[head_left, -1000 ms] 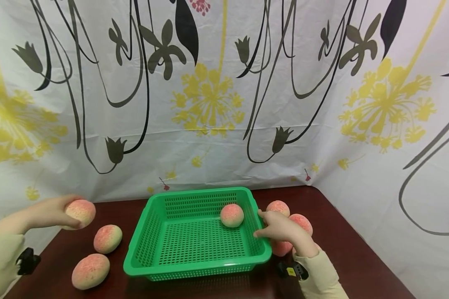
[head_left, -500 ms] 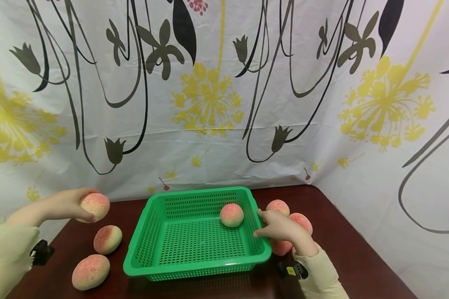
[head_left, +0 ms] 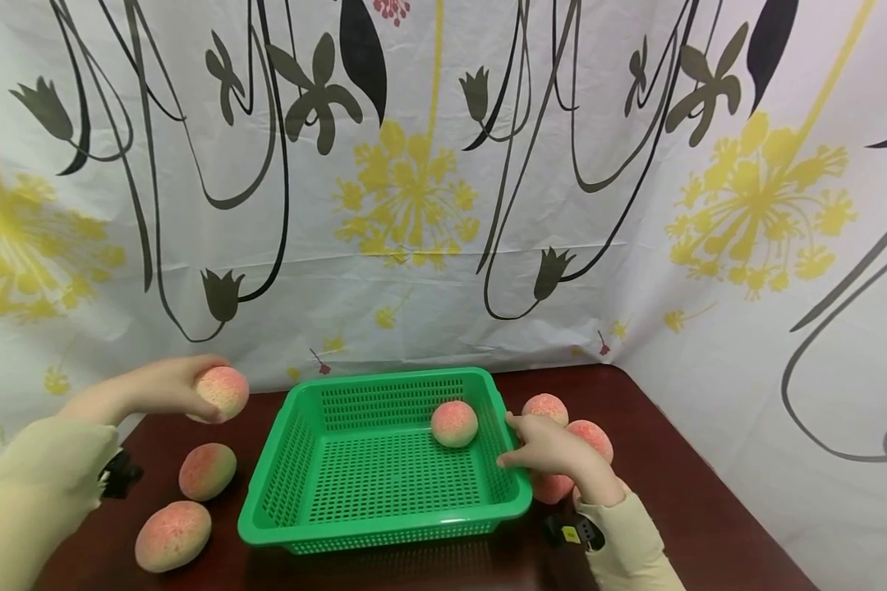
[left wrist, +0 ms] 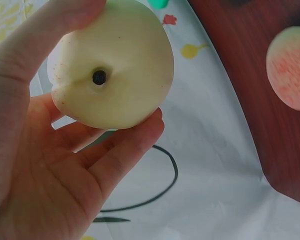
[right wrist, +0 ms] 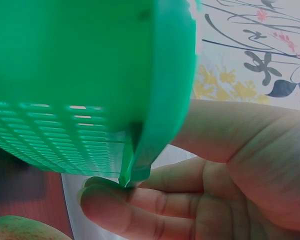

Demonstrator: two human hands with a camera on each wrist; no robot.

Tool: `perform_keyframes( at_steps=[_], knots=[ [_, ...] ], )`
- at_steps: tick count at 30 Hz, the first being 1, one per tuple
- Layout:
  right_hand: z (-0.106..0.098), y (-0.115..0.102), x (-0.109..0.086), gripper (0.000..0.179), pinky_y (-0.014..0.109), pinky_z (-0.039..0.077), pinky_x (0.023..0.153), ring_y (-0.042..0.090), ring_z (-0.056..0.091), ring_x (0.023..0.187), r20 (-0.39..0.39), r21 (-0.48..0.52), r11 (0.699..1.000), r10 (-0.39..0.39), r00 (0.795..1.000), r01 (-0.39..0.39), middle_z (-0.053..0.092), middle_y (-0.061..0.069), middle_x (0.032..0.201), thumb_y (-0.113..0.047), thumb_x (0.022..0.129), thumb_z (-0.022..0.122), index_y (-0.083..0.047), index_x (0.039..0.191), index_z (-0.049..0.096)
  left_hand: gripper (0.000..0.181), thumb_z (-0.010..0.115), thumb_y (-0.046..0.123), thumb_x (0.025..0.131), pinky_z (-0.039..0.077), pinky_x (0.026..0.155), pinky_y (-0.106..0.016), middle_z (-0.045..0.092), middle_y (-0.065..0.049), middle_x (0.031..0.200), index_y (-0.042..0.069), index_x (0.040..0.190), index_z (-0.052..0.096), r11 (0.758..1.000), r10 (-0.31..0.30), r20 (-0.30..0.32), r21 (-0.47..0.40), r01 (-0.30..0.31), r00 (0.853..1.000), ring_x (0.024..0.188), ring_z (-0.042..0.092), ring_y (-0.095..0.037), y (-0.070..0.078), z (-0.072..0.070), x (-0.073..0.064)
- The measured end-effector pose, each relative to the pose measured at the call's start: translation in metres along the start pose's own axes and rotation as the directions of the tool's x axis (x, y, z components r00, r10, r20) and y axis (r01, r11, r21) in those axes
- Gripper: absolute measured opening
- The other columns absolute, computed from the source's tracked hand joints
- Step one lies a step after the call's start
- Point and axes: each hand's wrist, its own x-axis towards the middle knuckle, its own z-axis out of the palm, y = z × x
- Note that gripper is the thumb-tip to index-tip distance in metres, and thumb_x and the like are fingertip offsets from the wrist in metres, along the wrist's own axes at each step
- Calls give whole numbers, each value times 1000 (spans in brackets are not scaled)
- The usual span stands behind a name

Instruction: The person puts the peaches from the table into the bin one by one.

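Observation:
My left hand [head_left: 151,389] holds a peach [head_left: 227,391] with a pink top in the air, left of the green basket [head_left: 384,524]. In the left wrist view the peach's pale underside [left wrist: 130,65], with a dark stem pit, sits between thumb and fingers. At the basket's right side, my right hand [head_left: 550,450] grips the rim. The right wrist view has the rim [right wrist: 172,75] between the thumb and the curled fingers [right wrist: 107,207]. One peach [head_left: 454,424] lies in the basket, toward its back right.
Two peaches, one farther back [head_left: 208,472] and one nearer [head_left: 173,537], lie on the dark red table [head_left: 698,492] left of the basket. Several more peaches [head_left: 590,441] lie to its right, partly hidden by the right hand. A patterned cloth [head_left: 414,328] hangs behind.
My left hand has carried its peach rightward and slightly up, toward the basket. The right hand stays at the rim, and the peaches on the table lie as before.

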Motion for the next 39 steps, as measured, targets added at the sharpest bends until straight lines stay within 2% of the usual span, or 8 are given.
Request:
perform_keyframes(
  at_steps=[7, 16, 23, 30, 34, 39],
  knots=[
    [-1, 1, 0, 76, 26, 41, 55, 10, 48, 54, -1, -13, 1000, 4, 1000, -4, 52, -1, 63, -18, 83, 77, 17, 139, 39, 71, 83, 31, 70, 46, 67, -34, 62, -3, 101, 2, 127, 54, 999, 30, 18, -41, -29, 999, 81, 55, -16, 18, 2, 18],
    [-1, 1, 0, 75, 27, 44, 59, 10, 52, 61, -10, -23, 1000, -7, 1000, 7, 58, -2, 72, -18, 82, 77, 17, 137, 41, 72, 83, 30, 70, 45, 69, -35, 62, -3, 103, 5, 131, 53, 994, 63, 52, -89, -59, 997, 83, 55, -18, 41, 11, 44],
    [0, 1, -1, 76, 27, 41, 57, 10, 48, 56, -14, -31, 1000, -7, 1000, 7, 52, -3, 64, -19, 82, 77, 17, 138, 40, 73, 83, 29, 70, 46, 69, -36, 61, -5, 108, 7, 133, 53, 991, 84, 74, -111, -76, 994, 84, 56, -19, 57, 20, 65],
    [-1, 0, -2, 76, 26, 40, 57, 10, 48, 56, -7, -15, 1000, -12, 1000, 12, 51, -2, 64, -18, 82, 77, 17, 138, 39, 73, 82, 24, 71, 47, 69, -37, 60, -8, 113, 5, 135, 52, 987, 95, 97, -136, -82, 991, 86, 56, -20, 69, 31, 79],
    [-1, -1, -2, 77, 27, 40, 58, 10, 48, 59, -1, -18, 1000, -14, 1000, 14, 51, -1, 64, -19, 82, 77, 17, 139, 39, 75, 81, 21, 70, 49, 70, -36, 59, -9, 115, 2, 136, 50, 982, 126, 109, -158, -108, 986, 89, 56, -20, 74, 40, 90],
    [-1, 0, -3, 77, 27, 41, 58, 10, 48, 58, 0, -11, 1000, -6, 1000, 6, 51, -1, 64, -19, 83, 76, 16, 139, 39, 75, 82, 20, 69, 50, 71, -36, 59, -10, 116, -2, 134, 51, 969, 196, 114, -177, -174, 974, 91, 58, -20, 80, 52, 105]
  ],
)
